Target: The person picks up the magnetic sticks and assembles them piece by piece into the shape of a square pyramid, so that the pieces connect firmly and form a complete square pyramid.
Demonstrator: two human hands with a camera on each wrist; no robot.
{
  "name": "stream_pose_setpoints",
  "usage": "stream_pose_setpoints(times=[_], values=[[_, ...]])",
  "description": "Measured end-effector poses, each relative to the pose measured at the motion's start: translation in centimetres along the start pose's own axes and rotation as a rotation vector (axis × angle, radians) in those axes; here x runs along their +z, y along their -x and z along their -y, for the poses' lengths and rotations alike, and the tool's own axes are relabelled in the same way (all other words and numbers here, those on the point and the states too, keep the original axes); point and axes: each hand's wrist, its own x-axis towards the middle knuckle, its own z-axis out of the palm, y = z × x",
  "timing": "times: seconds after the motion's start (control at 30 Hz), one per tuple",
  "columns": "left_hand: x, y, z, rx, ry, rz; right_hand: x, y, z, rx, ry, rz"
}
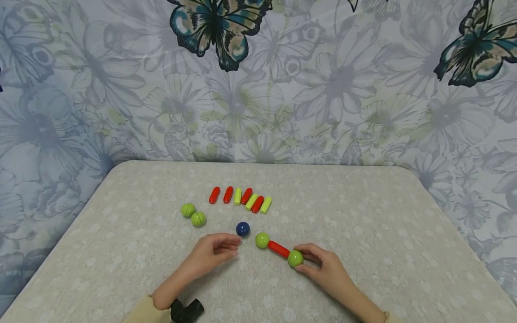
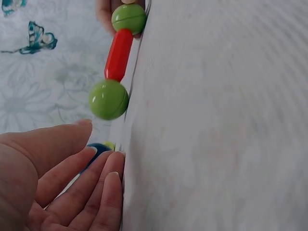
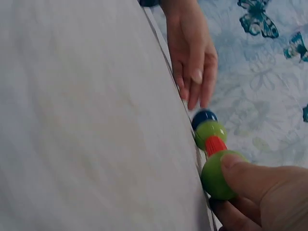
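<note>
My right hand (image 1: 323, 267) pinches a green ball (image 1: 295, 259) between thumb and fingers. A red stick (image 1: 278, 249) joins that ball to a second green ball (image 1: 262, 240), making a dumbbell shape that slants up and left. In the right wrist view the thumb presses on the near green ball (image 3: 219, 178). My left hand (image 1: 212, 255) holds nothing; its fingers are loosely bent and its edge is low over the table. Just beyond its fingertips sits a dark blue ball (image 1: 243, 229), partly hidden behind the fingers in the left wrist view.
Two loose green balls (image 1: 198, 219) lie together at the left. Farther back is a row of red sticks (image 1: 214, 195) and yellow-green sticks (image 1: 265, 205). The cloth-covered table (image 1: 383, 215) ends at a patterned wall hanging. A black strap piece is on the left wrist (image 1: 187, 310).
</note>
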Motion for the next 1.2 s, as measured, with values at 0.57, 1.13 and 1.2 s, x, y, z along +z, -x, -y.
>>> stream_pose_setpoints(times=[0.57,1.13,1.2], values=[[2.0,-0.7,-0.6,0.015,0.056,0.024,3.5,1.7,1.2,-0.029,0.078,0.151],[2.2,-1.4,-0.5,0.024,-0.005,0.020,4.2,-0.7,2.9,-0.079,0.251,0.207],[2.2,-1.4,-0.5,0.022,0.005,0.023,3.9,-1.5,2.7,-0.070,0.220,0.178]])
